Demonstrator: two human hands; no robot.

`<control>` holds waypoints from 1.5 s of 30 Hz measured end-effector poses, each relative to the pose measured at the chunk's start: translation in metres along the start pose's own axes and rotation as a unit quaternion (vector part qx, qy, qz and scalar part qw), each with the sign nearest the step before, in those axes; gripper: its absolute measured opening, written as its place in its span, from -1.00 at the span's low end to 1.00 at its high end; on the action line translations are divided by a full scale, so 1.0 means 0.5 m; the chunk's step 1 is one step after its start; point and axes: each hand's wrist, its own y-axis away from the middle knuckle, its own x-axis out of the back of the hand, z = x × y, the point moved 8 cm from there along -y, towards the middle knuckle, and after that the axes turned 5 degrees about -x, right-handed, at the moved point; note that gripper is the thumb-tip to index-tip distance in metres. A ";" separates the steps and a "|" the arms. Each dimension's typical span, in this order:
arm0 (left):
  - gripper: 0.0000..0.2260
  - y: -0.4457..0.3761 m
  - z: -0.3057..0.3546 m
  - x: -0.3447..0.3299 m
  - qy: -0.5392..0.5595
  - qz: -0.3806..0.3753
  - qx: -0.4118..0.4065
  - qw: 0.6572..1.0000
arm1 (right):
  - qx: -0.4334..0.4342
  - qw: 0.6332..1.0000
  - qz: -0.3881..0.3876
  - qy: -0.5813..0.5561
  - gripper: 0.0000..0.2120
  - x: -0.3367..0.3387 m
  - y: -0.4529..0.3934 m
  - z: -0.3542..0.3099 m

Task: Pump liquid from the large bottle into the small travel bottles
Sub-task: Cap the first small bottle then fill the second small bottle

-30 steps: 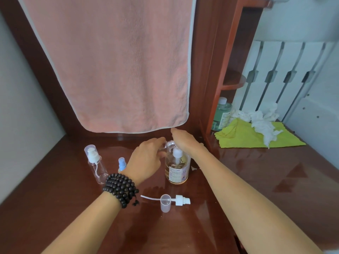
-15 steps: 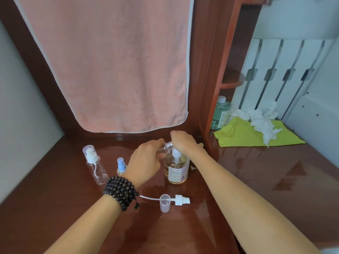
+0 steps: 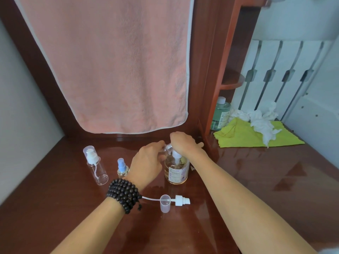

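Little has altered over the last second; the right hand (image 3: pixel 181 143), which sat over the white pump head of the large clear amber-liquid bottle (image 3: pixel 177 170), has kept there and eased slightly lower with the pump; the left hand (image 3: pixel 146 163) has kept the small clear threaded-neck travel bottle (image 3: pixel 167 147) tilted at the nozzle, its neck now showing a little more between the two hands; the view itself has drifted slightly.
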 end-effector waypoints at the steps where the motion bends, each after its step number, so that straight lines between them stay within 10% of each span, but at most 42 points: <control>1: -0.82 -0.003 -0.001 0.007 0.005 0.001 -0.002 1.000 | 0.004 1.000 0.000 -0.008 -0.62 0.009 0.007 -0.006; 12: -0.82 0.001 0.005 -0.005 -0.028 0.000 0.020 0.999 | 0.026 0.998 -0.022 0.055 -0.30 -0.056 -0.102 0.005; 45: -0.85 -0.004 -0.003 -0.011 -0.012 -0.013 -0.016 1.000 | 0.038 0.999 -0.007 0.034 -0.48 0.008 0.007 -0.004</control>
